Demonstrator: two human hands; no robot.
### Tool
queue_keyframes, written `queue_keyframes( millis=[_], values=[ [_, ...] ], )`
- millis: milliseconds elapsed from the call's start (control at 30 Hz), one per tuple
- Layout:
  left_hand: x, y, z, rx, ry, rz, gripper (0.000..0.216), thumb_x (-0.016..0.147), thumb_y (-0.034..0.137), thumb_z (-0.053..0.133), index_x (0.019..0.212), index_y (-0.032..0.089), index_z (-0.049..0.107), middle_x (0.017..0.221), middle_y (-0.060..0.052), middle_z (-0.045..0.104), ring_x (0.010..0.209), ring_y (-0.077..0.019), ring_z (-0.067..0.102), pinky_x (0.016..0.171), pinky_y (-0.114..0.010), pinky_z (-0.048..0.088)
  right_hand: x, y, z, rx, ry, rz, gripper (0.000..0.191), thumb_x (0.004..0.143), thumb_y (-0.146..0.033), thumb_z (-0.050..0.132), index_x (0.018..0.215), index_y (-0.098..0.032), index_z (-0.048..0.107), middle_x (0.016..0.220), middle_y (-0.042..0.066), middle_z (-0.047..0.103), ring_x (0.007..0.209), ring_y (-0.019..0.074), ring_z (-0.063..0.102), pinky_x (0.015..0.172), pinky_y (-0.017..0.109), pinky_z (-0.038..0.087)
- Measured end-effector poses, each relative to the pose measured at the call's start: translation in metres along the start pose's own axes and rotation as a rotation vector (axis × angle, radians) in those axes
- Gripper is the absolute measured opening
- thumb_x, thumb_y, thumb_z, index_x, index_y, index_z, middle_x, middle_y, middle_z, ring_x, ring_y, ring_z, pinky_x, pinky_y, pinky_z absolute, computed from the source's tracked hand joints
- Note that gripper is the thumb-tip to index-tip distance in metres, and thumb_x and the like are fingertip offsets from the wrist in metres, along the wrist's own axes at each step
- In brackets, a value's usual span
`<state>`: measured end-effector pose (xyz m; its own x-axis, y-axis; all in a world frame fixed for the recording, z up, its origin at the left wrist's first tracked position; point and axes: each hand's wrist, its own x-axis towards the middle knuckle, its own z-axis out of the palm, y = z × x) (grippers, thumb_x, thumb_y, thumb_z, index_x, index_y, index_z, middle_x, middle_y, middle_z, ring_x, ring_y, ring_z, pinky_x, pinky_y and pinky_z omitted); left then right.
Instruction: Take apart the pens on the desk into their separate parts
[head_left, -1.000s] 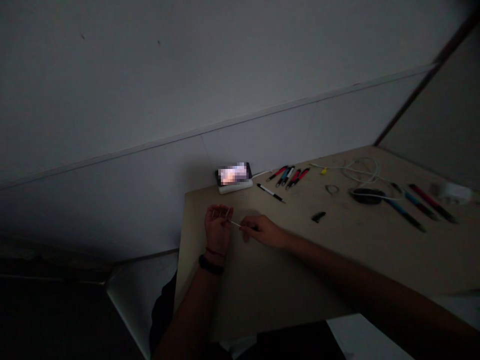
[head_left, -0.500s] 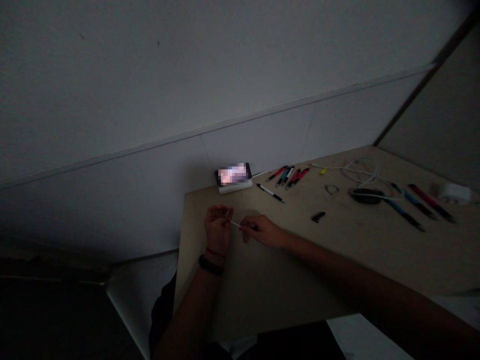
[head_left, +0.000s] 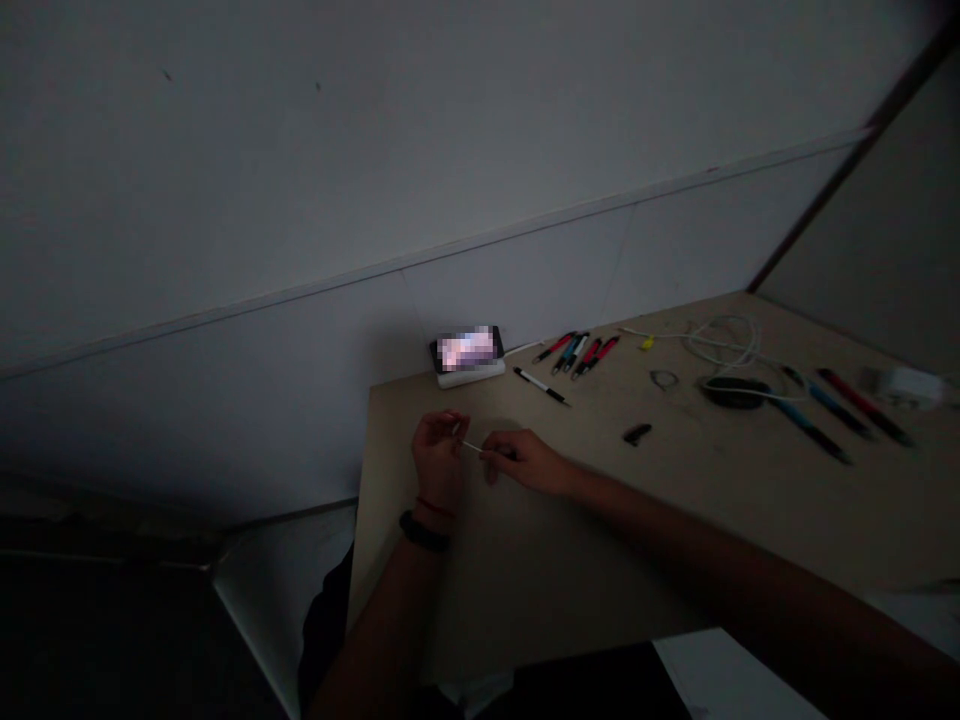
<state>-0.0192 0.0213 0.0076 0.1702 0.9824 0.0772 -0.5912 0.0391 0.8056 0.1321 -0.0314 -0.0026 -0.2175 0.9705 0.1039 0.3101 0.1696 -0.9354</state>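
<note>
My right hand (head_left: 534, 462) is closed on a dark, slim piece that looks like part of a pen. From it a thin white rod (head_left: 472, 447), like a pen refill, points left toward my other hand. My left hand (head_left: 438, 448) has its fingers curled together at the rod's far end; whatever small thing they pinch is too dark to make out. Both hands are just above the desk (head_left: 480, 570), near its left end. Behind them a white and black pen (head_left: 541, 386) lies on the desktop. A small black piece (head_left: 637, 434) rests to the right.
A phone (head_left: 469, 350) leans on a white block (head_left: 471, 375) against the wall. Several red, blue and white pens (head_left: 576, 353) lie beside it. Farther right are a coiled white cable (head_left: 724, 345), a dark oval object (head_left: 735, 392), more pens (head_left: 810, 428) and a white adapter (head_left: 909, 387).
My left hand has turned slightly and shifted a little right, its fingers curling closer around the rod's end. My right hand stays almost still.
</note>
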Motion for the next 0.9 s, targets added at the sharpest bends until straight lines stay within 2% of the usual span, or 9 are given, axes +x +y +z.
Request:
queue_keyframes(
  millis=[100,267,400,600,733,900],
  values=[
    [-0.002,-0.002,0.003,0.105,-0.031,0.068,0.019,0.067,0.004,0.070,0.078,0.018,0.064,0.095,0.000,0.064,0.093,-0.0128,0.064,0.099,-0.035,0.050,0.000,-0.001,0.000,0.024,0.011,-0.001,0.029,0.094,-0.043,0.053,0.083,-0.019,0.062,0.068,0.003,0.074,0.062,0.0169,0.069,0.062,0.028,0.048],
    [-0.006,0.000,0.010,0.227,-0.083,0.145,0.025,0.074,0.010,0.075,0.095,0.020,0.067,0.125,-0.006,0.059,0.107,-0.0185,0.065,0.100,-0.035,0.050,0.001,0.000,0.000,0.060,0.007,0.012,0.031,0.094,-0.047,0.052,0.083,-0.019,0.060,0.069,0.003,0.073,0.064,0.0180,0.069,0.065,0.030,0.050],
    [-0.009,0.000,0.013,0.221,-0.119,0.118,0.041,0.075,0.012,0.076,0.111,0.025,0.062,0.135,-0.006,0.053,0.114,-0.0218,0.064,0.098,-0.034,0.051,0.001,0.002,0.000,0.078,0.016,-0.003,0.034,0.094,-0.050,0.052,0.082,-0.020,0.059,0.069,0.004,0.073,0.065,0.0186,0.069,0.066,0.031,0.050],
    [-0.011,-0.004,0.013,0.177,-0.147,0.063,0.053,0.074,0.015,0.079,0.120,0.029,0.056,0.144,-0.008,0.045,0.115,-0.0234,0.064,0.099,-0.034,0.051,0.001,0.001,-0.001,0.052,0.024,-0.012,0.038,0.094,-0.055,0.052,0.081,-0.019,0.061,0.071,0.003,0.072,0.063,0.0173,0.066,0.061,0.029,0.047],
    [-0.010,-0.004,0.010,0.101,-0.169,0.005,0.067,0.072,0.016,0.081,0.128,0.034,0.049,0.149,-0.008,0.040,0.119,-0.0248,0.062,0.099,-0.035,0.051,0.001,0.003,0.000,0.084,0.032,-0.029,0.040,0.094,-0.056,0.051,0.083,-0.019,0.061,0.072,0.003,0.071,0.066,0.0171,0.066,0.065,0.029,0.048],
    [-0.008,-0.007,0.004,0.068,-0.183,-0.037,0.073,0.071,0.016,0.080,0.132,0.034,0.045,0.145,-0.010,0.045,0.121,-0.0253,0.060,0.099,-0.038,0.051,0.005,0.006,0.001,0.174,0.078,-0.050,0.042,0.092,-0.059,0.052,0.083,-0.019,0.061,0.072,0.003,0.070,0.066,0.0156,0.064,0.065,0.028,0.048]
  ],
)
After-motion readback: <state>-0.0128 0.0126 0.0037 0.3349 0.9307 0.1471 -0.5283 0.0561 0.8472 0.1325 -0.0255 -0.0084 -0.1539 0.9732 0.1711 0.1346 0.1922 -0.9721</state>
